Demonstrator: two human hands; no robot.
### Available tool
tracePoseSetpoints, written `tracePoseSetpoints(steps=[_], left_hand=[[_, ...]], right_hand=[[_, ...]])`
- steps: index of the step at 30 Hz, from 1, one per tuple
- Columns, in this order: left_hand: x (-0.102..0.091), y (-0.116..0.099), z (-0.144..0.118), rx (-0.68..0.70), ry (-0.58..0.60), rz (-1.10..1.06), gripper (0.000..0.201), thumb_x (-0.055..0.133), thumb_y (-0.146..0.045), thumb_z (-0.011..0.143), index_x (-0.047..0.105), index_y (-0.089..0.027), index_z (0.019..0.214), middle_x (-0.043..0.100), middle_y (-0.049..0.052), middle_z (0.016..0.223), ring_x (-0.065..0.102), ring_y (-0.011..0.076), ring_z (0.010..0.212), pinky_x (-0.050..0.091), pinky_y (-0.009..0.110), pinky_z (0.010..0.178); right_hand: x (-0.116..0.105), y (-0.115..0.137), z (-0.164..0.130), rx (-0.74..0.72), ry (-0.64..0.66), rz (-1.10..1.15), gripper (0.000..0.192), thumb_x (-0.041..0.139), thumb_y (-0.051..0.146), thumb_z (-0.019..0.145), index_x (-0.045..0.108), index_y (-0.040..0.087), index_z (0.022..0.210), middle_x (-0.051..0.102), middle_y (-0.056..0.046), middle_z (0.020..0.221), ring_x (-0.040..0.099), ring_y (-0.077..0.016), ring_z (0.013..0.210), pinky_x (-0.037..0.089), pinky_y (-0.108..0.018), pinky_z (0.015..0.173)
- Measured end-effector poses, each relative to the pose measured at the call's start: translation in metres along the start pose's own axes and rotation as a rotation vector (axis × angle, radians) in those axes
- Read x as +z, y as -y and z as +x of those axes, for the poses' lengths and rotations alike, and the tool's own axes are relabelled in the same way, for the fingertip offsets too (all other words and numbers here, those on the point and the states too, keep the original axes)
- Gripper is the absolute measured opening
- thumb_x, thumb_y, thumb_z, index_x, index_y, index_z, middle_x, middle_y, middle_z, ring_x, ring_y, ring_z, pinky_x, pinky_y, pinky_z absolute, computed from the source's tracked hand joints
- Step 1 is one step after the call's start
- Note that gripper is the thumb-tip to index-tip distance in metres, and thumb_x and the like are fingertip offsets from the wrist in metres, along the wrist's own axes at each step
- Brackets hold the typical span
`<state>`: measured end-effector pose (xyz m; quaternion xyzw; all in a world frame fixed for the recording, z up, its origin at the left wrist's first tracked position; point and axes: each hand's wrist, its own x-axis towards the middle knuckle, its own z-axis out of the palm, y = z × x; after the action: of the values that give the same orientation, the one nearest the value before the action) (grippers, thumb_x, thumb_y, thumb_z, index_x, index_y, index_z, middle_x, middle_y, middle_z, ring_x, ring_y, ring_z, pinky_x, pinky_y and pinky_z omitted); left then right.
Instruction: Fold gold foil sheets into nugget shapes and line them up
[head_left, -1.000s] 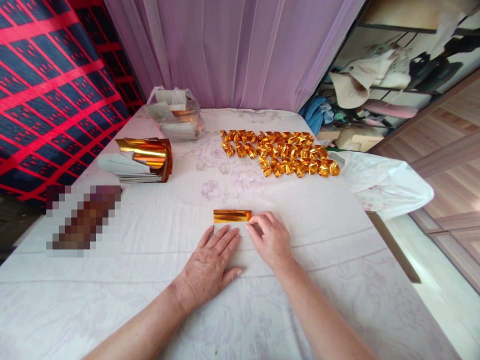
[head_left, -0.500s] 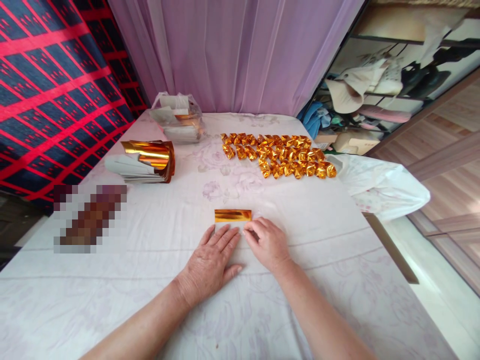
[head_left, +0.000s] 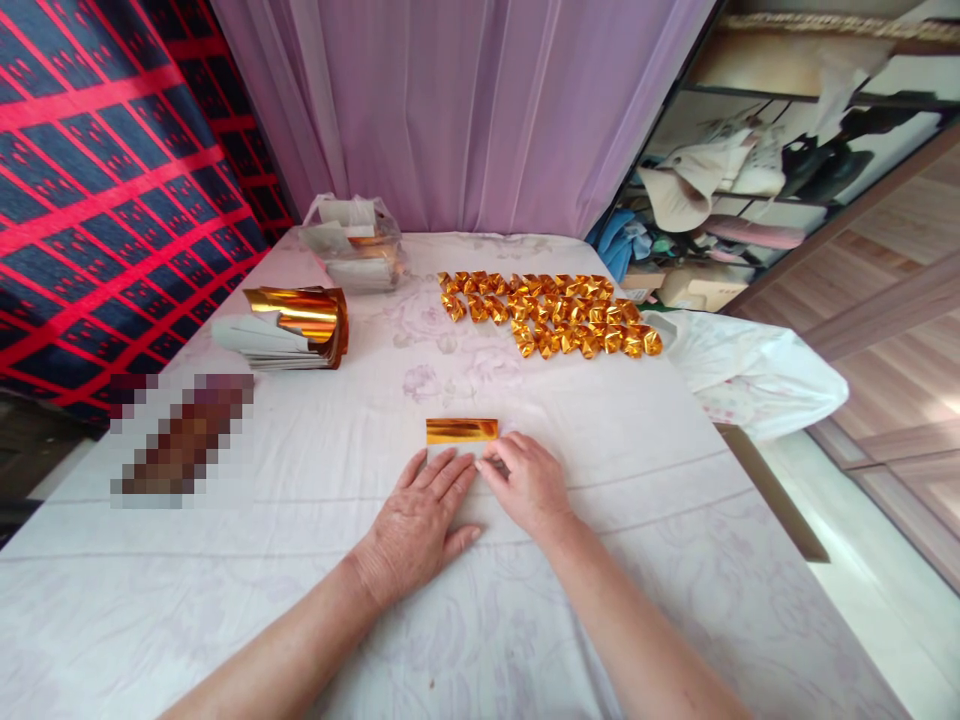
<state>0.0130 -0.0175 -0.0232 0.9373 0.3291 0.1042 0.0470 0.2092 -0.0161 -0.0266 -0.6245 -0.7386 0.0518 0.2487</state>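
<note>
Gold paper [head_left: 462, 431] (folded strip); 2 hands flat, left hand [head_left: 422, 523], right hand [head_left: 527, 485].

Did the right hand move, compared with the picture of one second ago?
Yes. The right hand slid left along the gold paper strip: its fingertips were at the strip's right end, now they lie below it, touching the left hand.

Cloth-covered table [head_left: 675, 520] (gold foil pieces [head_left: 551, 312])

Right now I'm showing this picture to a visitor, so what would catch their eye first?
Probably the cluster of folded gold pieces laid in rows at the far middle of the white table. Next, the gold paper strip at the centre, with the left hand and right hand pressing just below it.
</note>
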Motion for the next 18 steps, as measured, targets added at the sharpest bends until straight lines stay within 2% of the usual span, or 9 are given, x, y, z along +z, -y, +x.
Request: tracePoseSetpoints(steps=[11, 18], left_hand=[[-0.001, 0.000, 0.000, 0.000, 0.013, 0.030, 0.062, 0.049, -0.053, 0.094, 0.045, -0.012, 0.142, 0.049, 0.012, 0.147, 0.041, 0.0296, 0.138, 0.027, 0.052, 0.116], [-0.001, 0.001, -0.001, 0.005, 0.002, 0.020, 0.061, 0.050, -0.053, 0.093, 0.045, -0.014, 0.141, 0.050, 0.011, 0.147, 0.041, 0.0293, 0.138, 0.026, 0.051, 0.116]], right_hand=[[-0.003, -0.009, 0.000, 0.009, 0.041, 0.129, 0.007, 0.063, 0.018, 0.085, 0.060, 0.022, 0.080, 0.065, 0.000, 0.080, 0.062, -0.0174, 0.079, 0.046, -0.028, 0.072], [-0.010, -0.017, -0.001, 0.081, 0.062, 0.220, 0.009, 0.065, 0.013, 0.080, 0.061, 0.022, 0.079, 0.066, 0.000, 0.081, 0.061, -0.0152, 0.076, 0.045, -0.026, 0.070]])
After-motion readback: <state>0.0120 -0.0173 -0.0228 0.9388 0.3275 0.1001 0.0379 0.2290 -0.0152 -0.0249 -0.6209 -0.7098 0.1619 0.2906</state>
